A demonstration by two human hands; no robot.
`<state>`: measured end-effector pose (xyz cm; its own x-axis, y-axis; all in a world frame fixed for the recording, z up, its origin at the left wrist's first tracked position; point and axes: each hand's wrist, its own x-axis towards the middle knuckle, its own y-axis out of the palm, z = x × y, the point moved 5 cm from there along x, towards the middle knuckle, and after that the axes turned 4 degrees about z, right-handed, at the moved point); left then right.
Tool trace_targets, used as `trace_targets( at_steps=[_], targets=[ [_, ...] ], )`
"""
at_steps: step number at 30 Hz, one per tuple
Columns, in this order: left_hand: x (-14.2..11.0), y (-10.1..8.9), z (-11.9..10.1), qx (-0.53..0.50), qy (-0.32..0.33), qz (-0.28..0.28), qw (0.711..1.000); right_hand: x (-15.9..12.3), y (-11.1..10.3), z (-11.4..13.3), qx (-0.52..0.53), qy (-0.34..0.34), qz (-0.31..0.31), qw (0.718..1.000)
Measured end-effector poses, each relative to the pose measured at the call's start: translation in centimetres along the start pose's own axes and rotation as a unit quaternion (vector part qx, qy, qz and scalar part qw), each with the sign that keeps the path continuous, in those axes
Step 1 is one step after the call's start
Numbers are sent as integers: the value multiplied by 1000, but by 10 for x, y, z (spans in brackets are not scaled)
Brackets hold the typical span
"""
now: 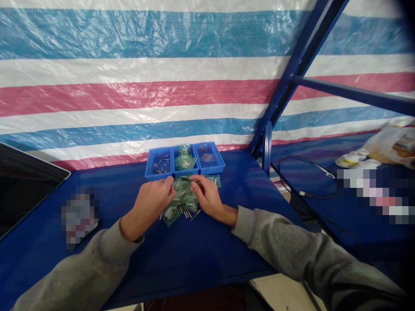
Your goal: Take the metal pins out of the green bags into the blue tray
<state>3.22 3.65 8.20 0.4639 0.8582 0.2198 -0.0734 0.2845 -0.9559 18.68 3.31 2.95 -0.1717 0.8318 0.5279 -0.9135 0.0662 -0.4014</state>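
My left hand (154, 198) is closed, with thumb and forefinger pinched at the edge of a small greenish plastic bag (184, 177). Across from it, my right hand (209, 196) curls its fingers and pinches the bag's other side; the fingers partly hide the grip. Beneath both hands lies a pile of small green-tinted bags (186, 194) with pale pieces inside. Several loose metal pins (185, 211) stick out at the pile's near edge. Just beyond stand three joined blue bins: the left bin (149, 166) holds metal pins, the middle bin (175, 151) small bags, the right bin (221, 162) small thin pieces.
The blue table (201, 259) carries a dark screen or panel (26, 185) at far left and a blurred item (81, 216) nearby. A blue metal frame (292, 82) rises at right. Beyond it lie a black cable (292, 190) and plastic bags (385, 142). Striped sheeting (129, 95) hangs behind.
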Motion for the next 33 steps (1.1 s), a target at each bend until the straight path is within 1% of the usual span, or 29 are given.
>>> trace_targets(
  at_steps=[2, 3, 4, 7, 10, 12, 17, 23, 30, 33],
  targets=[
    [-1, 12, -15, -79, 47, -46, 995, 0, -3, -1, 5, 17, -24, 1000],
    [-1, 20, -21, -122, 73, -61, 988, 1, -3, -1, 5, 19, -26, 999],
    [-2, 27, -24, -160, 87, -78, 980, 2, -3, -1, 2, 18, -26, 999],
    [-5, 40, -22, -234, 81, -136, 959, 3, -2, -2, -14, 14, -19, 1000],
    [-8, 42, -15, -272, 63, -181, 943, 4, 0, -3, -22, 11, -10, 1000],
    [-9, 41, -12, -292, 57, -199, 934, 4, 1, -3, -19, 10, -5, 1000],
    [-10, 41, -5, -345, 19, -213, 914, 3, 2, 0, -3, 3, 14, 1000],
    [-9, 37, -4, -390, 41, -215, 895, 3, 3, -2, -10, -7, 19, 1000],
    [-12, 40, -2, -394, 49, -227, 889, 2, 8, -3, -27, -14, 49, 998],
    [-13, 44, 0, -383, 32, -235, 893, 2, 7, -2, -23, -16, 47, 998]
  ],
)
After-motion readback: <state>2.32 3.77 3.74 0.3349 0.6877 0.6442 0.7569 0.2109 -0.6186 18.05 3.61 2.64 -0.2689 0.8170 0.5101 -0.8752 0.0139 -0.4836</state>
